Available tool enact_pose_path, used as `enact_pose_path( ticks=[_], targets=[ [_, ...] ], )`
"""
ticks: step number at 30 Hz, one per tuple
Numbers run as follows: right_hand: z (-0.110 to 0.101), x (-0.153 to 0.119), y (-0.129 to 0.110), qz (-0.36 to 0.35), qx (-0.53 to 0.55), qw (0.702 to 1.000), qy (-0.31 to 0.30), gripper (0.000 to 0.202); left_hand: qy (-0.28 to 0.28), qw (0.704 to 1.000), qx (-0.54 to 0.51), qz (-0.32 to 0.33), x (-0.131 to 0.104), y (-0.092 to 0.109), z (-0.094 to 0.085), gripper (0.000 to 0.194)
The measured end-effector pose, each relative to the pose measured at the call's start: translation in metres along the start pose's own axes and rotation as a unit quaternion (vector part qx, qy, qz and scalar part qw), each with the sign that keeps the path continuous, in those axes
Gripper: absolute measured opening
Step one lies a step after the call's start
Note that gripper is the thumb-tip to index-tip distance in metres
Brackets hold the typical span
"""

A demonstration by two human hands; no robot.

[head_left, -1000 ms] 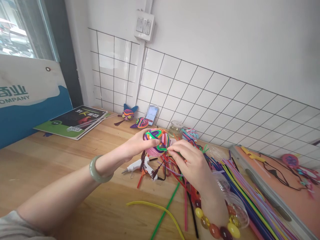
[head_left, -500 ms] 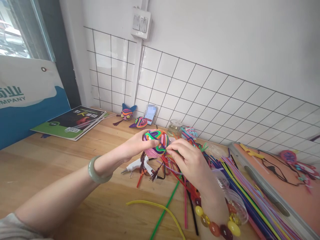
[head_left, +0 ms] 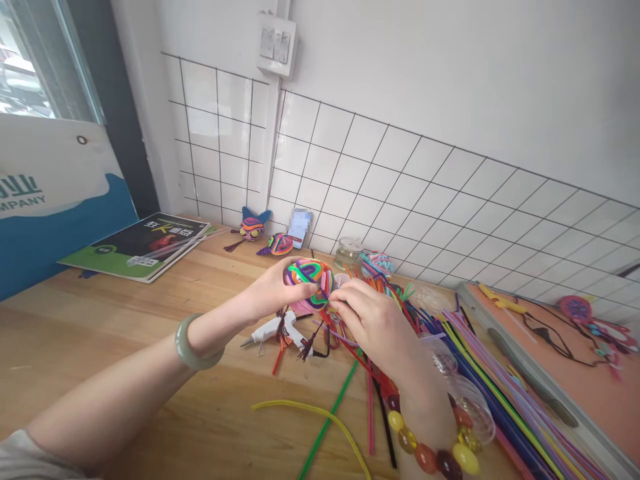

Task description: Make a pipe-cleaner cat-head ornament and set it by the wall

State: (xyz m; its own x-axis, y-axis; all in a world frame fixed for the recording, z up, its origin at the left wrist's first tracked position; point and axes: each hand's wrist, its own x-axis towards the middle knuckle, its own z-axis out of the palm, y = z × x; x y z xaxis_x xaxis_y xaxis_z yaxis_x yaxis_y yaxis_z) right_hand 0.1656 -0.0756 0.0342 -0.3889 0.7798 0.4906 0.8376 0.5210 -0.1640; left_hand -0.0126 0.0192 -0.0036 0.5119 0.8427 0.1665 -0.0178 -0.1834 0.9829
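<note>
My left hand point(head_left: 273, 291) is wrapped round a rounded pipe-cleaner ornament point(head_left: 311, 275) striped in green, orange, purple and pink, its thumb lying across the front. Dark tassels point(head_left: 305, 348) dangle beneath the ornament. At its right side, my right hand point(head_left: 367, 317) has thumb and forefinger pinched together against the edge; whatever sits between these fingertips is too small to make out. Below the ornament a white hot glue gun point(head_left: 270, 328) lies on the wooden table point(head_left: 200, 413), partly covered by the tassels.
Loose yellow point(head_left: 305, 406) and green point(head_left: 330, 417) pipe cleaners lie in front. A bundle of coloured pipe cleaners point(head_left: 495, 373) fills the right, beside an orange board point(head_left: 590, 393). Finished ornaments point(head_left: 251, 225), a phone point(head_left: 300, 228) and a glass jar point(head_left: 349, 253) stand along the wall; a book point(head_left: 140, 243) lies left.
The view has shifted slightly. My left hand keeps its hold on the ornament, and my right fingertips remain pinched at its right edge, with hardly any movement.
</note>
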Motion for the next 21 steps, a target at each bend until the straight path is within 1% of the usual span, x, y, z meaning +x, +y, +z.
enact_pose_path(
  ticks=[6, 9, 14, 21],
  targets=[
    [-0.001, -0.001, 0.002, 0.011, 0.013, 1.000, -0.010, 0.016, 0.016, 1.000, 0.012, -0.014, 0.000, 0.001, 0.002, 0.069],
    [-0.001, 0.000, 0.003, 0.023, 0.031, 0.999, -0.015, 0.014, 0.015, 1.000, 0.014, -0.002, -0.001, 0.004, 0.002, 0.072],
    [0.000, 0.000, 0.005, 0.028, 0.037, 0.999, -0.021, 0.014, 0.007, 0.999, 0.037, 0.012, -0.003, 0.004, 0.002, 0.069],
    [0.000, -0.001, 0.005, 0.037, 0.034, 0.999, -0.011, 0.014, 0.041, 0.995, 0.077, 0.050, -0.010, 0.009, 0.005, 0.071]
  ],
)
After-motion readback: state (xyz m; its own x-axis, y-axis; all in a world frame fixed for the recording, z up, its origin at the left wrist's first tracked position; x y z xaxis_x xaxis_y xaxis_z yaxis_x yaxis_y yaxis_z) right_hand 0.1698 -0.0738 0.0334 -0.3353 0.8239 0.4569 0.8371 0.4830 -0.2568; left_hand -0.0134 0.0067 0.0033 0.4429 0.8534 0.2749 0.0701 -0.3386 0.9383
